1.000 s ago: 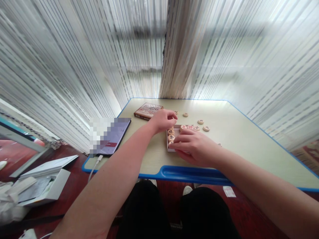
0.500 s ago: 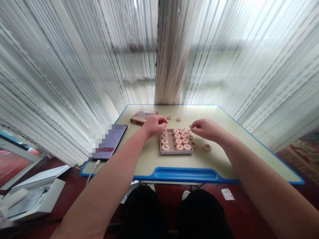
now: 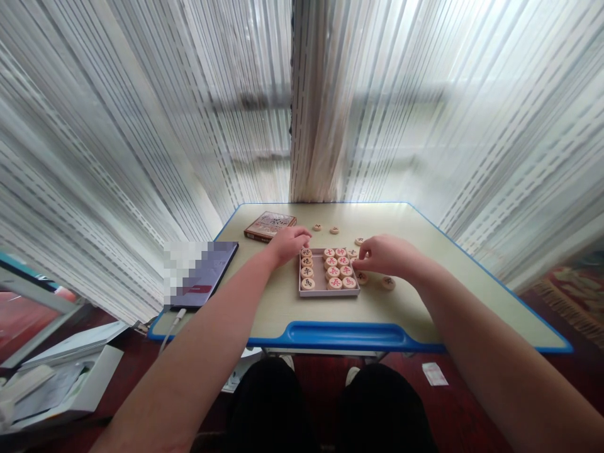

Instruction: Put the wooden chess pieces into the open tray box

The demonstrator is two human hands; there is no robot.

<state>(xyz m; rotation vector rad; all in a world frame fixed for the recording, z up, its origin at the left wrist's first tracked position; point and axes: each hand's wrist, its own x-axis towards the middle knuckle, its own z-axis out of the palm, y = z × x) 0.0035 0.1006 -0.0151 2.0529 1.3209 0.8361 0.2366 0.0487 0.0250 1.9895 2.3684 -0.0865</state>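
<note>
A shallow grey tray (image 3: 319, 290) on the desk holds several round wooden chess pieces (image 3: 333, 272) with red and black characters. My left hand (image 3: 287, 242) rests at the tray's far left corner, fingers curled in a loose fist. My right hand (image 3: 384, 256) sits at the tray's right edge, fingertips pinched together on a wooden piece. More loose pieces lie around: two beyond the tray (image 3: 334, 229), one by my right wrist (image 3: 388, 282).
A brown game box lid (image 3: 269, 224) lies at the desk's far left. A dark tablet (image 3: 204, 272) with a white cable sits at the left edge. The blue-rimmed desk (image 3: 344, 333) has a front groove. Curtains hang behind; white boxes (image 3: 56, 377) lie on the floor, left.
My right hand lifted off the tray, went right to the loose pieces, and has come back to the tray's right edge. The left hand stayed at the tray's far left corner.
</note>
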